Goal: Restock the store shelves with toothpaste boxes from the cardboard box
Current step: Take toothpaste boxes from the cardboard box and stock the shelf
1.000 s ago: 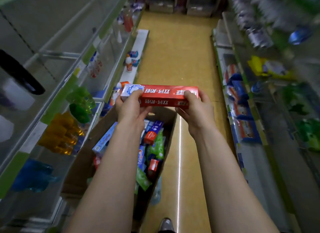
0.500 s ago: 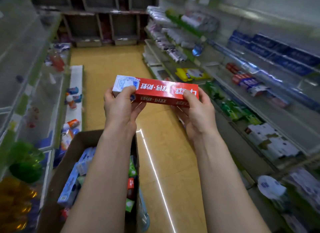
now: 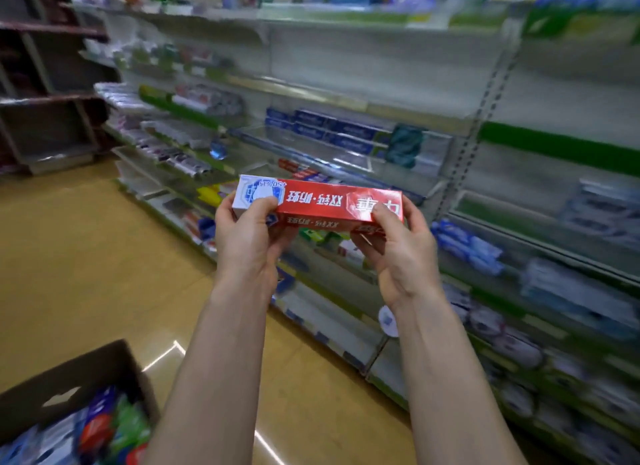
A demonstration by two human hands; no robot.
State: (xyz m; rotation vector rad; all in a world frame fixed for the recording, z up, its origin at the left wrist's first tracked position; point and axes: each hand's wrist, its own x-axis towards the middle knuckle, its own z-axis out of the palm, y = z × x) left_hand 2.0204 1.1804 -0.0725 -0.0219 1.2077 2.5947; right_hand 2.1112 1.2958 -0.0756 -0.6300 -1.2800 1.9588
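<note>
A long red toothpaste box (image 3: 318,203) with a white and blue left end is held level in front of me, its print upside down. My left hand (image 3: 247,238) grips its white end and my right hand (image 3: 398,246) grips its red end. Behind the box stand the store shelves (image 3: 346,146), blurred, with rows of blue and red toothpaste boxes. The brown cardboard box (image 3: 72,378) sits at the bottom left on the floor, holding several mixed toothpaste boxes.
The yellow floor of the aisle (image 3: 86,257) stretches to the left and back. Dark wooden shelving (image 3: 48,101) stands at the far left end. The white shelf unit runs along the whole right side, from floor level up past my head.
The view has swung right, from the aisle toward the right-hand shelves. The cardboard box has slid to the bottom left corner. Both hands keep hold of the red box.
</note>
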